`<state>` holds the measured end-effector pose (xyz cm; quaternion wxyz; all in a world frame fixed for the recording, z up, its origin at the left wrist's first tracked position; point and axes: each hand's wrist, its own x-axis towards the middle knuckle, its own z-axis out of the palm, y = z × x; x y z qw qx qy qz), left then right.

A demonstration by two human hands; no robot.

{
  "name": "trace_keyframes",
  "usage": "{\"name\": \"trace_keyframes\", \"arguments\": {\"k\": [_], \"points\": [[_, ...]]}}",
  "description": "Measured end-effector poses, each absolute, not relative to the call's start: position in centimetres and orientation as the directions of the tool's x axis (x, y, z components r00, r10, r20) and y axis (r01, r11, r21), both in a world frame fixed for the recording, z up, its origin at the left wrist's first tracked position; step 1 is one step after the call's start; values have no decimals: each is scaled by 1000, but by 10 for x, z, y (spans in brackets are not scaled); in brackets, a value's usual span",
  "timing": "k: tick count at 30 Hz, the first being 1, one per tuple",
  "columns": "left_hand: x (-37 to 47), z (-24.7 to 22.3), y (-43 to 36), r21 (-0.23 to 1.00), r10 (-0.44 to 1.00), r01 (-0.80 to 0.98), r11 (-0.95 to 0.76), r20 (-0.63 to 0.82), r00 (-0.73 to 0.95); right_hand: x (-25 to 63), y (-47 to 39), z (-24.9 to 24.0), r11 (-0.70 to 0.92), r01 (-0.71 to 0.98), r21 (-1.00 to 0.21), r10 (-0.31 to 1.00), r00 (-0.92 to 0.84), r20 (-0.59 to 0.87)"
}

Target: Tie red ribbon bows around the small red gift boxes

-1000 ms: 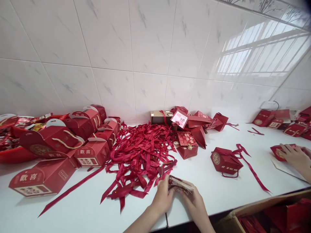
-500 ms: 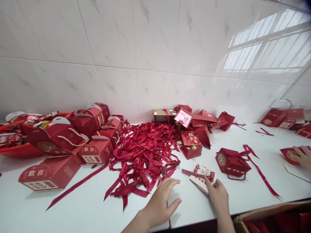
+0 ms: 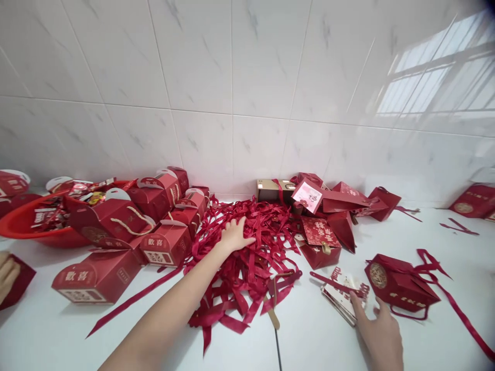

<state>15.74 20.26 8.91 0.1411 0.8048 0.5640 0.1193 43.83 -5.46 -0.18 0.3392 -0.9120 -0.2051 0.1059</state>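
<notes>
The dark red fabric ribbons in the tangled pile (image 3: 274,221) look smooth, with a satin sheen. The flat white-and-red printed bundle (image 3: 340,299) looks like smooth paper or card. The red folded-card gift box with a pale printed panel (image 3: 102,275) is nearly matt. The round red plastic basin (image 3: 42,237) shines; the white marbled wall tiles (image 3: 263,77) are glossy, the white counter (image 3: 317,345) smooth.

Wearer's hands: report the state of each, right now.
Left hand: open, fingers spread at the ribbon pile.
Right hand: at the printed packet; whether its grip is closed cannot be told.
</notes>
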Motion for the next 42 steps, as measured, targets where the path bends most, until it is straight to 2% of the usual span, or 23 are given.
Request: {"name": "trace_keyframes", "arguments": {"k": [4,8,10,12,15,18,20,22,24,27,29,32,34,38,42], "points": [[193,71,199,308,906,869,-386,-50,420,427,-72,5,-665,270,-696,403,915,-31],[193,74,182,330,829,798,-504,-77,555,421,-83,20,-566,333,-754,364,922,134],[185,99,185,363,795,754,-548,-54,604,415,-81,39,-442,383,-812,344,908,241],[178,142,194,391,782,711,-584,36,623,408,-72,66,-247,415,-876,372,875,310],[170,223,209,427,747,634,-645,176,641,394,-45,123,37,380,-924,473,808,351],[168,298,212,426,688,556,-713,276,671,379,-2,185,253,447,-858,608,617,500],[172,334,207,347,570,460,-818,375,731,368,34,221,339,508,-792,670,460,582],[178,356,200,284,488,397,-872,453,746,357,72,249,378,526,-762,714,358,601],[186,369,190,274,439,344,-898,517,735,343,105,269,454,503,-735,747,235,622],[195,378,174,329,393,234,-915,597,699,317,136,286,617,343,-708,752,10,659],[195,382,166,343,362,169,-924,641,677,301,145,293,633,179,-753,769,-30,639],[184,384,165,314,341,162,-936,690,639,287,146,302,516,-83,-852,852,-55,521],[172,383,170,316,367,194,-929,708,604,288,146,306,432,-172,-885,887,-98,452],[157,376,180,328,388,211,-921,708,590,294,146,309,342,-120,-932,908,-215,361],[161,374,181,264,323,191,-945,685,653,295,144,313,311,-14,-950,874,-389,292]]}}
